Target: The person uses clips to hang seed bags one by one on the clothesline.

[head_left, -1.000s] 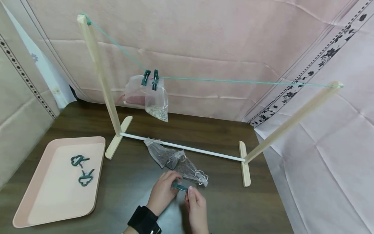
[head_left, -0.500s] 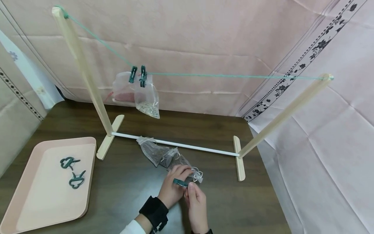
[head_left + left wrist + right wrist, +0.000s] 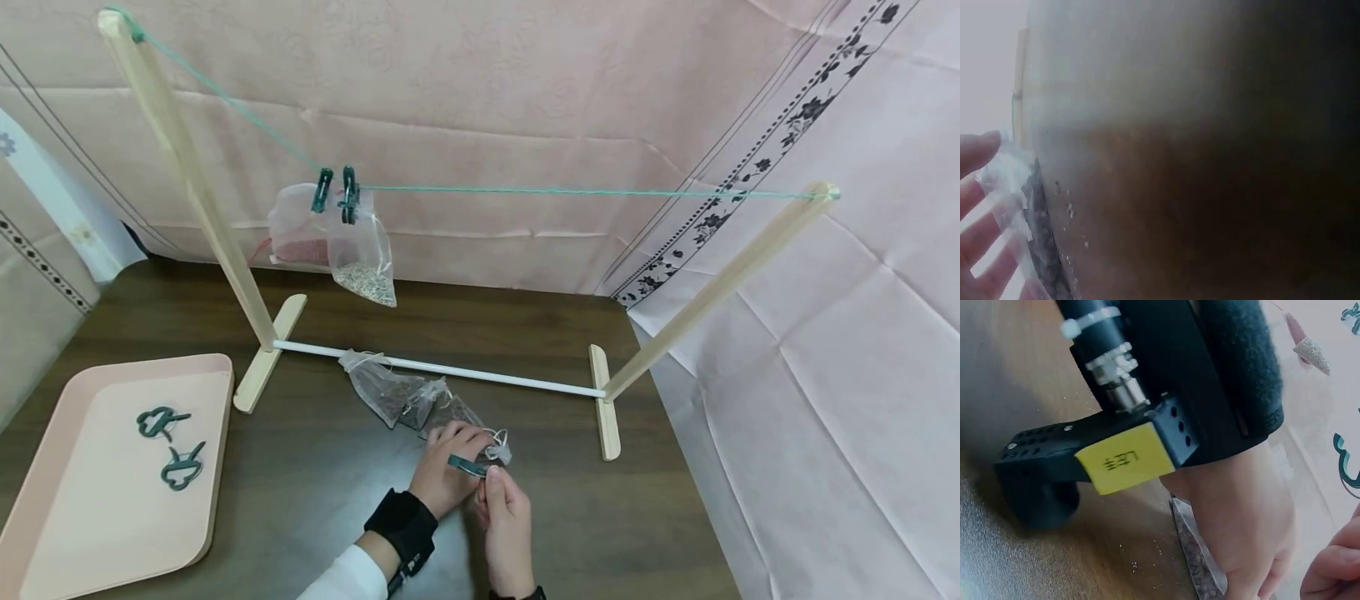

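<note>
My right hand (image 3: 506, 529) pinches a dark green clothes peg (image 3: 467, 465) between thumb and finger; in the right wrist view, its fingertips (image 3: 1335, 562) sit just below the outlined peg (image 3: 1344, 456). My left hand (image 3: 448, 467) grips a sheer drawstring bag (image 3: 498, 452), its fingers covering much of it. In the left wrist view the thumb (image 3: 982, 147) is at the clear bag (image 3: 1013, 172), which has dark contents. Another sheer bag (image 3: 378, 392) lies beside it, against the white bar (image 3: 480, 373). Behind, two pegs (image 3: 349, 196) hold filled bags (image 3: 363, 258) on a green line (image 3: 525, 190).
The line runs between a left wooden post (image 3: 187, 171) and a right one (image 3: 712, 292), each on a flat foot. On the left, a pink tray (image 3: 105, 517) holds two green pegs (image 3: 182, 467). Patterned cloth (image 3: 480, 100) encloses the brown table (image 3: 315, 500).
My left hand has moved right and forward onto the bag, leaving the peg in my right hand. The view has shifted, so the stand and tray appear farther left.
</note>
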`<act>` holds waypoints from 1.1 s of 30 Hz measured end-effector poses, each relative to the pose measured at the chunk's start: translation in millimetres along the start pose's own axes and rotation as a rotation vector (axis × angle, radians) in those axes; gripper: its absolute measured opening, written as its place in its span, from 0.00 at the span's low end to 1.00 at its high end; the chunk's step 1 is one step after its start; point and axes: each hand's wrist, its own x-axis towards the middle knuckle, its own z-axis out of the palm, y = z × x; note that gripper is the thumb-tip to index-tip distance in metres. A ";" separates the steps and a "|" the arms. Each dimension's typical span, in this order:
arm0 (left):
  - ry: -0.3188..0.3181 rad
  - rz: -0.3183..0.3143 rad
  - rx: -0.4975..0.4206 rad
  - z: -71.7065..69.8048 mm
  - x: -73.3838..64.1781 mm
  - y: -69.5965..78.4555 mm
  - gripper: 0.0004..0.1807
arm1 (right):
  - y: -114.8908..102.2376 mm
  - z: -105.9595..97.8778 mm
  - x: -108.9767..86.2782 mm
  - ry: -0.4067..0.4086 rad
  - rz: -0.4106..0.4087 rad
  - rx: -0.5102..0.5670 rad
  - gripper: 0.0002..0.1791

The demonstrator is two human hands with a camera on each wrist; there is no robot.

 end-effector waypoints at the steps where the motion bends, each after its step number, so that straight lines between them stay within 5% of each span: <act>1: -0.009 -0.007 0.006 -0.1 0.7 -0.8 0.09 | -0.1 0.1 -0.1 0.005 0.006 0.009 0.24; 15: -0.097 -0.097 0.019 -7.0 10.6 -1.3 0.08 | 1.4 2.5 -2.0 -0.009 -0.038 0.022 0.24; 28: -0.061 -0.128 -0.167 -5.8 9.7 -14.6 0.06 | 4.2 -0.3 0.9 0.018 -0.020 -0.016 0.23; 33: -0.038 -0.146 -0.223 -7.8 5.8 -17.2 0.10 | 0.3 -6.5 6.2 0.053 -0.071 -0.072 0.22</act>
